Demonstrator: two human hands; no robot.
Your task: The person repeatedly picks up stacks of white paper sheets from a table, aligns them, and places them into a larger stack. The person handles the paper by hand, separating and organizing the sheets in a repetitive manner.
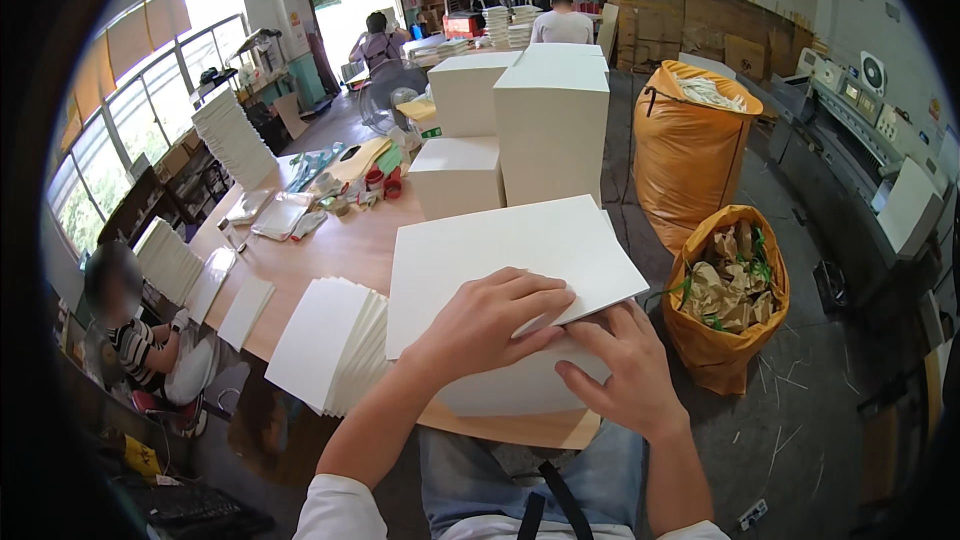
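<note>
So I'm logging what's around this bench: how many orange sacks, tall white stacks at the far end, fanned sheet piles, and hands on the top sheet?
Orange sacks: 2, one tall, one short with paper scraps
Tall white stacks: 4
Fanned piles: 3
Hands on top sheet: 2, left hand, right hand
Total: 11
</note>
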